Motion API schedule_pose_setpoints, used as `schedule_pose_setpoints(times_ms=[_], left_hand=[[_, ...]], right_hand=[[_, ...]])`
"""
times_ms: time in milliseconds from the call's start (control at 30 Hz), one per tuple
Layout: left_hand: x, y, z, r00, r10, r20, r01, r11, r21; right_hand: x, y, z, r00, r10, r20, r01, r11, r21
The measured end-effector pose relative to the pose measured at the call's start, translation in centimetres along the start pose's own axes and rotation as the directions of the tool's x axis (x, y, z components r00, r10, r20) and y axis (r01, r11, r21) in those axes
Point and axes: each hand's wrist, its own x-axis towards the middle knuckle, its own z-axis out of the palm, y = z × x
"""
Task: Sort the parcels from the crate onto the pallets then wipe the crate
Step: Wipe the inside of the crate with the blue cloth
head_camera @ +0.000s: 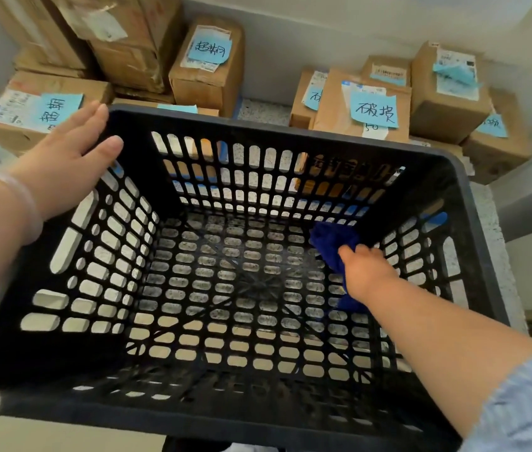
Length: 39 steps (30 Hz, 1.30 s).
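Wiping calls for a steady black slotted plastic crate (290,132): the left hand (62,158), fingers straight and close together, presses its far-left rim corner and should bear down. At its far-right floor corner the right hand (367,269) bunches a dark blue cloth (329,243) in curled fingers, tips buried. Brown cardboard parcels (378,102) sit beyond the crate; pallets beneath cannot be seen.

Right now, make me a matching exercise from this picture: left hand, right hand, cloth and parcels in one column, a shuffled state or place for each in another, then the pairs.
1 left hand
2 right hand
3 cloth
4 parcels

A brown, stacked beyond the crate
B open, resting on the crate's rim
C dark blue, down inside the crate
D curled round the cloth

Pairs: 1-B, 2-D, 3-C, 4-A
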Motion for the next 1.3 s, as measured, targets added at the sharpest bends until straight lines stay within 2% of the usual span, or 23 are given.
schedule_pose_setpoints(times_ms=[167, 267, 367, 433, 500, 567, 667, 767, 833, 900, 1000, 1067, 1167, 1233, 1300], left_hand=[[-0.2, 0.3, -0.2, 1.000, -0.022, 0.012, 0.022, 0.999, 0.025], [-0.4, 0.6, -0.3, 0.999, -0.031, 0.030, 0.031, 0.999, 0.024], [-0.7, 1.4, -0.6, 0.997, -0.055, 0.050, 0.053, 0.998, 0.026], [-1.0, 1.9, -0.7, 0.997, -0.059, 0.042, 0.058, 0.998, 0.016], [-1.2, 2.3, -0.9, 0.998, -0.054, 0.032, 0.054, 0.999, -0.005], [-1.3, 2.4, -0.9, 0.998, -0.044, 0.038, 0.045, 0.999, -0.020], [-1.3, 2.1, -0.9, 0.997, -0.049, 0.054, 0.052, 0.997, -0.057], [-1.1, 1.7, -0.6, 0.998, -0.005, 0.061, 0.012, 0.993, -0.119], [-0.9, 1.2, -0.6, 0.997, 0.010, 0.074, 0.004, 0.982, -0.191], [-0.7, 0.8, -0.5, 0.996, 0.022, 0.089, 0.004, 0.960, -0.279], [-0.7, 0.6, -0.6, 0.995, 0.033, 0.090, 0.004, 0.923, -0.385], [-0.8, 0.6, -0.7, 0.995, 0.036, 0.088, 0.004, 0.906, -0.423], [-1.0, 0.5, -0.8, 0.995, 0.035, 0.093, 0.014, 0.879, -0.478], [-1.1, 0.5, -0.8, 0.994, 0.029, 0.102, 0.028, 0.857, -0.514], [-1.1, 0.4, -0.9, 0.994, 0.016, 0.104, 0.043, 0.841, -0.539]], right_hand=[[-0.8, -1.1, 0.2, 0.998, 0.043, 0.052, -0.037, 0.993, -0.110], [-1.6, -1.2, -0.1, 0.986, 0.047, 0.159, -0.036, 0.997, -0.072], [-2.7, -0.9, -1.3, 0.951, 0.037, 0.307, -0.002, 0.994, -0.113], [-4.0, -0.7, -1.9, 0.892, -0.006, 0.451, 0.073, 0.989, -0.130], [-5.9, -1.0, -1.7, 0.759, -0.063, 0.648, 0.188, 0.974, -0.126], [-7.4, -1.4, -0.9, 0.638, -0.074, 0.766, 0.245, 0.963, -0.111], [-8.4, -2.0, -1.5, 0.622, -0.078, 0.779, 0.240, 0.966, -0.096], [-8.9, -3.0, -3.7, 0.702, -0.113, 0.703, 0.185, 0.982, -0.028], [-9.0, -4.3, -5.0, 0.763, -0.157, 0.627, 0.079, 0.985, 0.151], [-8.8, -6.1, -6.1, 0.831, -0.194, 0.521, -0.027, 0.922, 0.386], [-7.9, -9.2, -7.6, 0.937, -0.207, 0.281, -0.021, 0.770, 0.638], [-7.7, -11.6, -8.9, 0.968, -0.219, 0.121, 0.043, 0.622, 0.782], [-7.6, -15.6, -11.7, 0.967, -0.235, -0.092, 0.184, 0.403, 0.897], [-7.6, -18.5, -13.9, 0.941, -0.236, -0.245, 0.297, 0.222, 0.929], [-7.4, -21.2, -16.1, 0.908, -0.204, -0.365, 0.389, 0.090, 0.917]])
